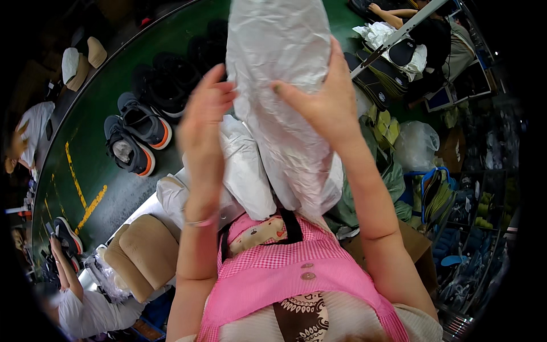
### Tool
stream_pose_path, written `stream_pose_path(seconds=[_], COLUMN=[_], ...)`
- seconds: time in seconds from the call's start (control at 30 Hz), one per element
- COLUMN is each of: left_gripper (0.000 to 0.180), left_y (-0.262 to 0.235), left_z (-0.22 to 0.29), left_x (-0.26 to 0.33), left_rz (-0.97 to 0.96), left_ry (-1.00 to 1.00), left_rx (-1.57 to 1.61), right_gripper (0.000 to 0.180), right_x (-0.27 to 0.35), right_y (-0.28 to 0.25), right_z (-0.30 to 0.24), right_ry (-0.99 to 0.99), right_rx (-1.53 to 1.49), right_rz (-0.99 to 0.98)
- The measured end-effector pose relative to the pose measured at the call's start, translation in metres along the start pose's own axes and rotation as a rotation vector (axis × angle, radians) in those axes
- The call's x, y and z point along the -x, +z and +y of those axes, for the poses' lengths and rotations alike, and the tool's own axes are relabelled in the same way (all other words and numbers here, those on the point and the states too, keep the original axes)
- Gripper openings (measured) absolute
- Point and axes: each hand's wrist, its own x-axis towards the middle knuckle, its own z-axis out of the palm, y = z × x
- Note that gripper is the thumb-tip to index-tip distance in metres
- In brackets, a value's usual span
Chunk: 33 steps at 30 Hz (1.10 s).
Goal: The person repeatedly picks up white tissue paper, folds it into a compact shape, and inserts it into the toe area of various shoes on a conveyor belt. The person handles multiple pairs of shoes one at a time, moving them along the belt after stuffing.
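Observation:
A long bundle of crinkled white paper [279, 62], rounded in outline, is held up in front of my chest. Its inside is hidden. My right hand [325, 100] grips its right side, the thumb lying across the front and the fingers behind. My left hand [205, 114] is beside the bundle's left edge, blurred by motion, its fingers loosely apart with nothing in them. Below, close to my apron, rests another white paper-wrapped piece [245, 171]. Further left are smooth tan curved pieces [151, 251], two side by side.
Grey sneakers with orange soles [142, 122] stand on the green table [85, 142], black shoes [165, 85] beyond them. At right are stacked dark soles [376, 82], a clear plastic bag [416, 142] and a cardboard box [407, 251]. Other people work at the left and far right.

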Motion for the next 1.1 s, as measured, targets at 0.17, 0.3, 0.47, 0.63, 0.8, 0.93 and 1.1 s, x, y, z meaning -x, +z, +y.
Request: stream_pose_path(seconds=[0.17, 0.3, 0.47, 0.63, 0.8, 0.93, 1.1], left_gripper=[0.061, 0.065, 0.066, 0.065, 0.063, 0.058, 0.051], left_y=[0.038, 0.042, 0.049, 0.055, 0.059, 0.038, 0.039], left_z=[-0.017, -0.012, -0.012, -0.017, -0.022, -0.019, -0.009], left_x=[-0.009, -0.012, -0.007, -0.005, -0.019, -0.048, -0.056], left_rz=[0.022, -0.059, -0.177, -0.175, 0.014, 0.094, 0.104], left_ry=[-0.244, -0.26, -0.363, -0.27, -0.284, -0.252, -0.186], left_rx=[0.687, 0.885, 0.668, 0.823, 0.876, 0.988, 0.996], right_gripper=[0.093, 0.068, 0.046, 0.039, 0.067, 0.086, 0.063], right_x=[0.008, 0.008, 0.006, -0.005, 0.001, 0.051, 0.068], right_y=[0.017, 0.015, 0.016, 0.025, 0.01, -0.012, -0.011], right_z=[-0.008, -0.002, 0.006, 0.01, 0.006, -0.009, 0.017], right_ry=[-0.089, 0.251, 0.445, 0.17, -0.038, -0.002, 0.429], right_rx=[-0.385, -0.854, -1.245, -0.54, -0.399, -0.391, -0.49], right_rz=[-0.213, -0.209, -0.144, 0.032, -0.089, -0.301, -0.592])
